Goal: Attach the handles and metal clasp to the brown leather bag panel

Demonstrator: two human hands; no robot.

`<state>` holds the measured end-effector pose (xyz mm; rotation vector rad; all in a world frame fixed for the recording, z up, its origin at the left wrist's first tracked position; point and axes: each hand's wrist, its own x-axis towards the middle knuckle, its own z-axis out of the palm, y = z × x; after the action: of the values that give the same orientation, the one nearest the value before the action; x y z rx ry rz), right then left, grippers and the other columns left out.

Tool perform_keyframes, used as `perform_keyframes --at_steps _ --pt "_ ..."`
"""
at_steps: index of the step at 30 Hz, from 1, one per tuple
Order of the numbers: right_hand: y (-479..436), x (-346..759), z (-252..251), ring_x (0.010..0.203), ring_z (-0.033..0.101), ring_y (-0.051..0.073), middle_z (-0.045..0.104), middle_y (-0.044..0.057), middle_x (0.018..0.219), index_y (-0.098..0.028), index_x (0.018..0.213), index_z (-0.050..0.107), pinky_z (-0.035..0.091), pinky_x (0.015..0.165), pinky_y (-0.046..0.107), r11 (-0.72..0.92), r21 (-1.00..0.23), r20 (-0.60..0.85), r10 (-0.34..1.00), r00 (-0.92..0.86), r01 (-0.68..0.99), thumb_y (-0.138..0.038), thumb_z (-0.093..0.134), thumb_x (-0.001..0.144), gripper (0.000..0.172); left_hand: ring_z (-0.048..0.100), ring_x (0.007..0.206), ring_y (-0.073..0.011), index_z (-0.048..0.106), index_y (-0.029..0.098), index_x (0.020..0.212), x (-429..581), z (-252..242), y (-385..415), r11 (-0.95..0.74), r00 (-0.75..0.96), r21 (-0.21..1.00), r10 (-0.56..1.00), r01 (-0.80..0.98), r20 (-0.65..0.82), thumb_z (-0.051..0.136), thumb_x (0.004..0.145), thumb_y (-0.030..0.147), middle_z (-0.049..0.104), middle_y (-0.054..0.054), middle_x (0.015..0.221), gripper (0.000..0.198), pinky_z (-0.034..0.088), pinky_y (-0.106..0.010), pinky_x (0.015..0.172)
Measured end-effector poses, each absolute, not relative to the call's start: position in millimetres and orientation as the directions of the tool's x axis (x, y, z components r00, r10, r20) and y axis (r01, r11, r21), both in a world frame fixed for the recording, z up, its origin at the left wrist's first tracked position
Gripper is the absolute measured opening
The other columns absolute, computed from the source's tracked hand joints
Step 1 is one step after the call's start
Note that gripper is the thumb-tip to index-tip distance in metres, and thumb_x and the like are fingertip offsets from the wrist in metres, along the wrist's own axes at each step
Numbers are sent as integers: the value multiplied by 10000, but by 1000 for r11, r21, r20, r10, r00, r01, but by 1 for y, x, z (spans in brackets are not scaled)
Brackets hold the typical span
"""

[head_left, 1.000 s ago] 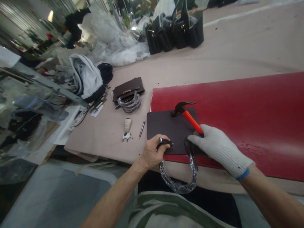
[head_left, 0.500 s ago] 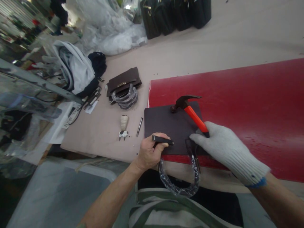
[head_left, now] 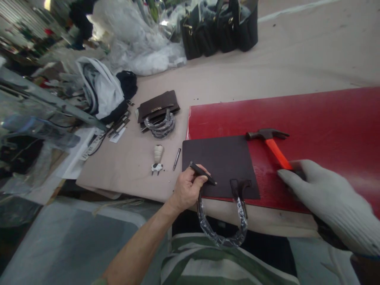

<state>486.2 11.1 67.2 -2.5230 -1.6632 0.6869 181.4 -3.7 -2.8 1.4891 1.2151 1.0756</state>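
Note:
My bare left hand is closed on a dark metal punch, its tip slanting down to the right at the near part of a dark brown leather panel. A plastic-wrapped bag handle loops off the panel's near edge toward my body, one end lying by the left hand. In its white knitted glove, my right hand grips a claw hammer by its orange and black handle. The hammer's head is over the red board, just right of the panel's far corner.
The panel lies on a red board on the table. To the left are a white-handled two-pronged tool, a thin metal rod and brown bag pieces with wrapped handles. Black bags and plastic wrapping stand at the back.
My right hand has moved right with the hammer, from over the panel to over the red board. My left hand stays near the same spot, the punch now tilted more steeply.

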Motion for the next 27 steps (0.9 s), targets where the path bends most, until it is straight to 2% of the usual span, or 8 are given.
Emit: perform_keyframes --at_steps 2,5,7,9,11,16,20,27 --pt "-13 489 68 945 683 433 687 231 1133 -203 1183 663 524 716 551 -388 -126 -170 915 365 913 -602 392 883 568 729 888 -166 668 178 1035 179 -3 -11 -76 113 979 992 187 55 622 940 201 756 -46 968 108 577 -266 844" --pt "-68 473 64 1149 633 433 697 211 1155 -197 1114 688 490 1004 583 -294 -403 106 925 364 867 -593 428 857 539 727 882 -160 663 175 1025 179 -2 -16 -35 69 989 997 143 25 637 935 221 761 -47 965 104 577 -263 850" --pt "-106 453 52 972 690 361 743 117 1014 -290 1034 710 517 987 539 -429 -661 -47 843 536 616 -570 548 863 366 723 850 -155 657 168 992 181 0 -14 4 24 996 1000 89 -6 663 921 254 762 -49 939 112 585 -256 822" --pt "-130 430 32 804 695 324 736 85 802 -293 887 742 576 852 497 -623 -767 -519 743 422 153 -533 658 829 261 721 808 -151 644 162 959 184 3 -9 60 -14 998 998 14 -60 703 891 302 759 -48 901 166 599 -249 774" --pt "-136 409 9 829 714 327 761 108 854 -257 841 738 594 850 514 -637 -727 -685 700 204 -255 -487 730 765 243 724 770 -150 628 160 941 185 6 -4 139 -31 988 989 -65 -141 750 845 356 749 -39 857 250 612 -243 718" --pt "-112 379 -21 1075 729 353 774 168 1122 -190 1003 765 581 968 568 -588 -526 -685 721 -104 -614 -500 722 780 384 724 696 -137 615 155 926 184 10 -3 284 -38 947 955 -146 -293 838 730 425 724 -15 787 402 616 -217 634" --pt "-104 383 -13 1003 753 303 799 141 1013 -160 960 797 585 985 502 -589 -244 -631 699 -335 -770 -384 807 774 292 715 644 -135 598 153 923 183 13 -8 346 -42 917 932 -197 -361 872 675 442 719 -13 763 469 589 -195 561" --pt "-99 379 -7 976 724 257 785 52 1007 -305 959 786 555 997 510 -473 -243 -443 831 -337 -847 -555 752 797 300 714 627 -139 579 159 921 192 26 -11 376 -12 875 917 -306 -398 870 666 420 711 -6 758 467 582 -195 525"
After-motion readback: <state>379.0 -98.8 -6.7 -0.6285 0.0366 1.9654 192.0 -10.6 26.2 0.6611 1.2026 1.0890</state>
